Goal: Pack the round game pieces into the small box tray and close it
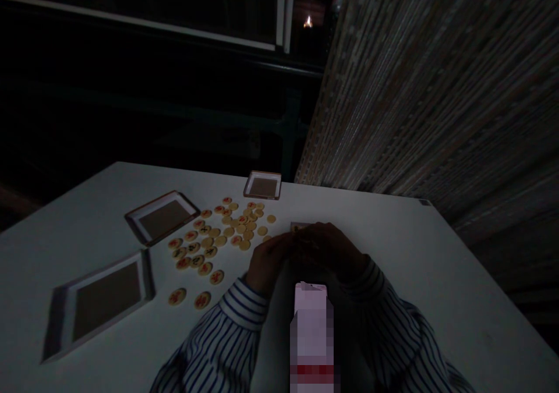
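Note:
My left hand (271, 260) and my right hand (334, 250) meet over the white table (419, 282), their fingers curled inward and close together. Just beyond the fingertips shows the corner of a small light box (295, 226), with a round piece at its edge. The rest of the box is hidden, and it is too dark to make out what the fingers hold. Left of my left hand lie many loose round xiangqi pieces (211, 251), some with red or black characters upward, others blank side up. A lit phone (311, 300) lies between my forearms, its screen blurred.
On the left are two shallow framed boxes or lids, a nearer tray (146, 273) and a farther brown-rimmed tray (195, 208). Another small tray (279, 186) sits at the table's back edge. A string curtain (393, 78) hangs behind on the right. The room is dim.

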`<state>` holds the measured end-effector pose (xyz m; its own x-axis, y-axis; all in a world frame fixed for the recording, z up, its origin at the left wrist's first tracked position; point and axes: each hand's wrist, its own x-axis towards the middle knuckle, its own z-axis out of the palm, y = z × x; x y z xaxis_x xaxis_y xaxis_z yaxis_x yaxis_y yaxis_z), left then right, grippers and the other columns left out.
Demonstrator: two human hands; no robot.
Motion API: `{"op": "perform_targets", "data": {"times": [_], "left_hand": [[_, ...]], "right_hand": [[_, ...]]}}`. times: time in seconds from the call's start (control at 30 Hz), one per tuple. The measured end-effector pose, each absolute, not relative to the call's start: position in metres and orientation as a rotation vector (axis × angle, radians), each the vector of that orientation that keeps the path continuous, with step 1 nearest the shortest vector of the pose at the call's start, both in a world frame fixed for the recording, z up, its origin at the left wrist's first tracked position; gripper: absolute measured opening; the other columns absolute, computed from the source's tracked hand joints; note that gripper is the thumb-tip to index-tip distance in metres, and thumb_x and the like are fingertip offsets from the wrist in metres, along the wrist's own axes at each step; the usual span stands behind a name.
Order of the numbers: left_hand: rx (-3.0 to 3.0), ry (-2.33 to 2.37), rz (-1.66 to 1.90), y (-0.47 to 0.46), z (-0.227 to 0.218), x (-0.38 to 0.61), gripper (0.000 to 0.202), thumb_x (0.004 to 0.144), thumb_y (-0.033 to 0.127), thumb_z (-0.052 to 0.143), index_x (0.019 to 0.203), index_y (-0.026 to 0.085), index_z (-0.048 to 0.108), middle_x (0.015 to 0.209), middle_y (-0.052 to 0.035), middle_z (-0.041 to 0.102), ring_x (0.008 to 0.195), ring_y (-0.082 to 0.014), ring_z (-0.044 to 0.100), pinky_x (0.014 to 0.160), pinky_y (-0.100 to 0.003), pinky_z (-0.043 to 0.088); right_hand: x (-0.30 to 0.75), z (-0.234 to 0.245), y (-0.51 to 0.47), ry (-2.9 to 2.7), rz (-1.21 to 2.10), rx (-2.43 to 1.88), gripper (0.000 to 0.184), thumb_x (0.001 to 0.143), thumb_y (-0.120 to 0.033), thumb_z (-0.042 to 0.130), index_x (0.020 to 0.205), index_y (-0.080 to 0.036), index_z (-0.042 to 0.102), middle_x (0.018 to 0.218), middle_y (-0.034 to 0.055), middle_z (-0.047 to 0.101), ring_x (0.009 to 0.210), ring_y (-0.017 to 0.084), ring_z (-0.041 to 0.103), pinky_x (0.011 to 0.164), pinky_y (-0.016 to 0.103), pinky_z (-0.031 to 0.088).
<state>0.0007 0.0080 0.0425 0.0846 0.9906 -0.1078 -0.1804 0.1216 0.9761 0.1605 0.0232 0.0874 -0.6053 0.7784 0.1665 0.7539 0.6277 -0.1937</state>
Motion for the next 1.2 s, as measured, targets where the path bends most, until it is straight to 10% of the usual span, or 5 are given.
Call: {"op": "perform_targets", "data": {"times": [1.2], "left_hand": [[1.346, 1.403, 1.245, 0.011, 0.015, -0.004, 0.022, 0.068, 0.034, 0.058, 0.084, 0.021, 0.067, 0.081, -0.0047, 0.066, 0.078, -0.0192, 0.06, 0.075, -0.032, 0.046]], "right_hand": [[0.175, 0.079, 0.037, -2.802, 0.145, -1.573, 0.023, 0.078, -0.037, 0.052, 0.09, -0.024, 0.065, 0.091, 0.0057, 0.068, 0.081, 0.019, 0.063, 0.067, 0.025, 0.045]]}}
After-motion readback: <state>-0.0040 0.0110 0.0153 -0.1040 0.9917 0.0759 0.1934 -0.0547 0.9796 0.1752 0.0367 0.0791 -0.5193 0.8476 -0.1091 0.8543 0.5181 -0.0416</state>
